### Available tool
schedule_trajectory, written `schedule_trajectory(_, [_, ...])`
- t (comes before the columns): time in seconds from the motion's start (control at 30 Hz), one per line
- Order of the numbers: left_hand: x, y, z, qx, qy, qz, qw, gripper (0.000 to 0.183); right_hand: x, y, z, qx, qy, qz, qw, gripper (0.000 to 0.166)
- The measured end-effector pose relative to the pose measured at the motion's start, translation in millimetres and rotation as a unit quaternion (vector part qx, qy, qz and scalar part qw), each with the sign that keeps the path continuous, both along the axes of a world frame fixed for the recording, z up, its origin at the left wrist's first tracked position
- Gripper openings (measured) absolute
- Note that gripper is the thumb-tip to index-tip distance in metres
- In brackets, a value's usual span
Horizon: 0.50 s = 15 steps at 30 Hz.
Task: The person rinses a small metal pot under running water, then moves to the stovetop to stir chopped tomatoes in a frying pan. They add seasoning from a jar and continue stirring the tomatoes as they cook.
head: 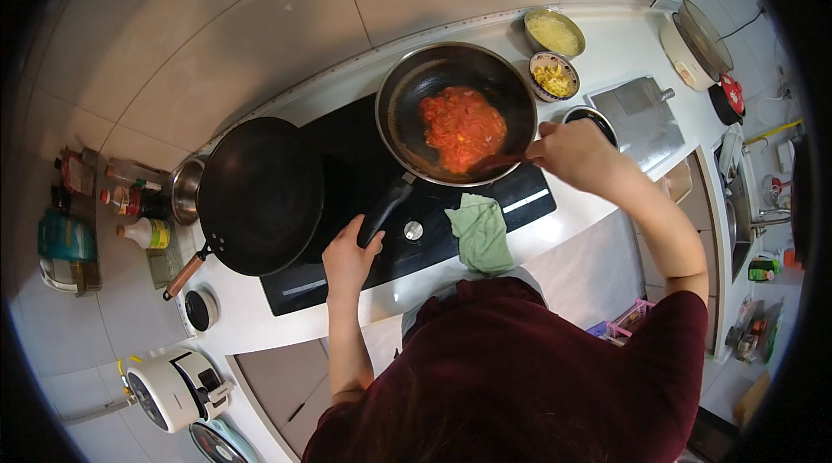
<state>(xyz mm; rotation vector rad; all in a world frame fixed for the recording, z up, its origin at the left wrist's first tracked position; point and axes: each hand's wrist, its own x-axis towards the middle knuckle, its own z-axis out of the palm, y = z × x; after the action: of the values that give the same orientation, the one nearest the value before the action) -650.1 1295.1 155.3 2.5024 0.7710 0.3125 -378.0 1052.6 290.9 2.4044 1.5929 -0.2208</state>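
Note:
My left hand (pixel 348 258) grips the black handle (pixel 383 209) of a deep wok (pixel 400 118) on the black cooktop (pixel 338 131). Chopped, softened tomato (pixel 463 128) lies in a red pulpy mass in the wok. In my right hand (pixel 575 154) is a brownish spatula (pixel 497 163), its blade low in the wok at the near edge of the tomato. Part of its handle is hidden inside my fist. A crumpled green cloth (pixel 482 235) lies on the cooktop's front edge, just below the wok.
A second black wok (pixel 260 196) occupies the cooktop's left side, its wooden handle (pixel 185 274) pointing outward. Right of my wok are a bowl of scrambled egg (pixel 552 80), a bowl of pale shreds (pixel 554 34) and a dark-filled bowl (pixel 590 122). A cleaver (pixel 634 98) rests on a metal board (pixel 650 131).

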Motion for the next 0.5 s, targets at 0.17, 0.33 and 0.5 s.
schedule_trajectory(0.17, [0, 0, 0, -0.001, -0.004, 0.000, 1.000, 0.045, -2, 8, -25, 0.071, -0.039, -0.051, 0.995, 0.016])
schedule_trajectory(0.33, [0, -2, 1, -0.004, 0.006, 0.010, 1.000, 0.046, -18, 9, -5, 0.102, 0.076, 0.017, 0.992, 0.017])
schedule_trajectory(0.5, [0, -2, -4, 0.014, 0.003, 0.005, 1.000, 0.045, -27, 48, -50, 0.111, 0.013, -0.046, 0.993, 0.021])
